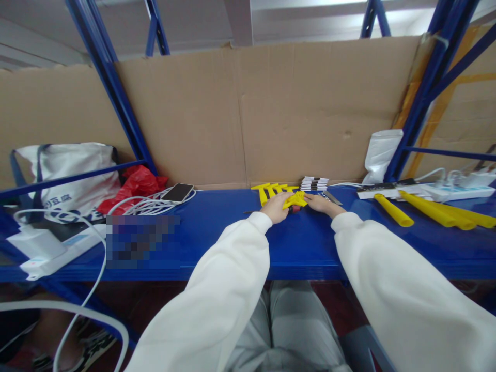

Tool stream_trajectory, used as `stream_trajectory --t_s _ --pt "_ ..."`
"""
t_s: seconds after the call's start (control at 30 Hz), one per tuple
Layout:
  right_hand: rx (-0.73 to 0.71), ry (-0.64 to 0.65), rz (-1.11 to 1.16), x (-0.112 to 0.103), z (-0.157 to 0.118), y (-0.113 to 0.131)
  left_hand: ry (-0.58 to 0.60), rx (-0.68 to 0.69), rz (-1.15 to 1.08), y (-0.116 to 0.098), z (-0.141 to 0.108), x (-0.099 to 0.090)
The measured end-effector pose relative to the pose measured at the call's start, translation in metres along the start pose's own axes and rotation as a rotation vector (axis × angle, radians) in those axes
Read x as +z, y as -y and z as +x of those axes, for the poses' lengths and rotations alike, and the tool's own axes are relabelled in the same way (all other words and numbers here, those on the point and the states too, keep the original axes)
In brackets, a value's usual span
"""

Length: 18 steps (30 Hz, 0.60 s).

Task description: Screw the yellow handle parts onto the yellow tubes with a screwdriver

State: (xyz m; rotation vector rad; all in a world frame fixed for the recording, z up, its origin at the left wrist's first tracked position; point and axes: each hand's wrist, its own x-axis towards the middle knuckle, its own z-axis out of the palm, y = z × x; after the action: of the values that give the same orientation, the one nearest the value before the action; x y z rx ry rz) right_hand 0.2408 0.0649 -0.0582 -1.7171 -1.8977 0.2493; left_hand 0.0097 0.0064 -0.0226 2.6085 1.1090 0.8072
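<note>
My left hand [276, 206] is closed on a small yellow piece [296, 199] above the blue table [228, 227]. From the other side, the fingertips of my right hand [320, 203] press on the same piece. A screwdriver with a red and black handle [295, 209] lies just below the piece, partly hidden by my left hand. Several yellow T-shaped parts [271, 190] lie behind my left hand. Behind my right hand is a stack of small white packets [313, 183] with dark bands.
Yellow tubes [393, 211] and white power strips [457, 191] lie at the right. On the left are a phone [178, 192], coiled white cables, a red plastic bag [135, 187], a cloth bag [73, 175] and another power strip [73, 250]. Cardboard [310, 113] stands behind.
</note>
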Motion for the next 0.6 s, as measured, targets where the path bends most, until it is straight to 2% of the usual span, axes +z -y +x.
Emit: stream_trajectory --t_s 0.1,0.17,0.27,0.37,0.5,0.53,0.6 --pt "0.081 0.006 -0.047 -0.005 -0.003 0.008 -0.004 0.005 0.013 0.001 0.000 0.001" --pt "0.081 -0.047 -0.033 -0.011 -0.006 0.016 -0.009 0.003 0.018 0.001 0.001 0.001" --pt "0.027 -0.110 0.152 -0.021 -0.013 0.032 -0.021 0.003 0.014 0.002 0.001 0.001" --pt "0.016 -0.010 0.517 -0.027 -0.025 0.048 -0.053 -0.002 0.007 0.004 0.002 0.001" --pt "-0.020 0.279 0.846 -0.030 -0.041 0.066 -0.127 0.002 -0.029 0.007 0.003 0.002" --pt "-0.017 0.308 0.884 -0.030 -0.044 0.069 -0.146 -0.004 -0.036 0.007 0.003 0.002" --pt "0.002 0.281 0.937 -0.031 -0.046 0.073 -0.169 -0.033 -0.045 0.007 0.003 0.002"
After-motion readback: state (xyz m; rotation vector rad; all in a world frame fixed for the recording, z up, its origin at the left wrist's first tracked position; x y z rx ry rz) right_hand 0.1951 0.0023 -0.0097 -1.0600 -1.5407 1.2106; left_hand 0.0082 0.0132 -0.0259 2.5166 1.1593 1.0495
